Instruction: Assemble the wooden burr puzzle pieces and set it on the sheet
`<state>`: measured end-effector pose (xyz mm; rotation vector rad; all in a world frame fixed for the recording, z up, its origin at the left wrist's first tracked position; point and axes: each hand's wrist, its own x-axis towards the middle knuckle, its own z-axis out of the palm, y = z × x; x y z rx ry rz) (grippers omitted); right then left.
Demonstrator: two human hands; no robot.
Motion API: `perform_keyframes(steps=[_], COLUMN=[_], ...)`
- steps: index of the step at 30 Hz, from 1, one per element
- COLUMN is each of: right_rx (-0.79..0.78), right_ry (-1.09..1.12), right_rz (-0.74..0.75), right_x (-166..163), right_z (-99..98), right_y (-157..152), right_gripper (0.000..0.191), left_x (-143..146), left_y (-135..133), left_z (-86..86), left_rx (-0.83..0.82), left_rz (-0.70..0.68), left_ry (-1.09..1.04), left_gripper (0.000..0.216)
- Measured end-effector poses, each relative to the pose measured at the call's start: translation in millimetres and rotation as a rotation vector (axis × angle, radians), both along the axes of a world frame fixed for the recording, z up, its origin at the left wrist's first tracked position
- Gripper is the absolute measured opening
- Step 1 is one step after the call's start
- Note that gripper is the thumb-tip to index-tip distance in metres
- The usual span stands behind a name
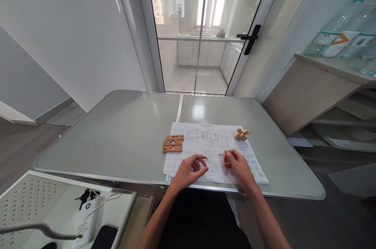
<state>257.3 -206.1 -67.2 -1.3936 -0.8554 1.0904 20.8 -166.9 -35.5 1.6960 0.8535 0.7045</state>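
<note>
Three flat notched wooden pieces (pixel 173 143) are laid side by side at the left edge of the printed sheet (pixel 205 139), untouched and not yet joined. The left hand (pixel 188 170) and right hand (pixel 239 166) are rested on the sheet's near part, fingers curled; whether anything small is pinched in either grip cannot be told. One assembled wooden cross (pixel 241 134), pale and blocky, is seen finished at the sheet's far right corner. The surface (pixel 117 135) is smooth, grey and glossy.
</note>
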Motion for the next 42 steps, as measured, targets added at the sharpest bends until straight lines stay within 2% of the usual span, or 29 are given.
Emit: perform_keyframes(steps=[2, 4, 6, 11, 35, 42], right_rx=[0.045, 0.068, 0.076, 0.064, 0.07, 0.061], right_ry=[-0.182, -0.324, -0.374, -0.333, -0.385, -0.407], right_rz=[0.08, 0.09, 0.076, 0.055, 0.06, 0.066], right_x=[-12.9, -20.1, -22.6, -21.0, -21.2, -19.9], right_z=[2.8, 4.7, 5.1, 2.6, 3.3, -1.7], right_y=[-10.7, -16.9, -18.9, -17.3, -19.7, -19.1], right_gripper=[0.044, 0.047, 0.049, 0.051, 0.048, 0.046], left_x=[0.0, 0.0, 0.1, 0.8, 1.3, 1.4], left_y=[-0.1, -0.2, -0.2, 0.5, 0.0, -0.6], left_z=[0.6, 0.8, 0.6, -1.7, -3.1, -3.1], left_rx=[0.005, 0.006, 0.004, 0.009, 0.036, 0.034], left_rz=[0.003, 0.007, 0.01, 0.019, 0.024, 0.02], left_ry=[0.004, 0.008, 0.01, 0.014, 0.027, 0.025], left_gripper=[0.04, 0.04, 0.038, 0.035, 0.033, 0.03])
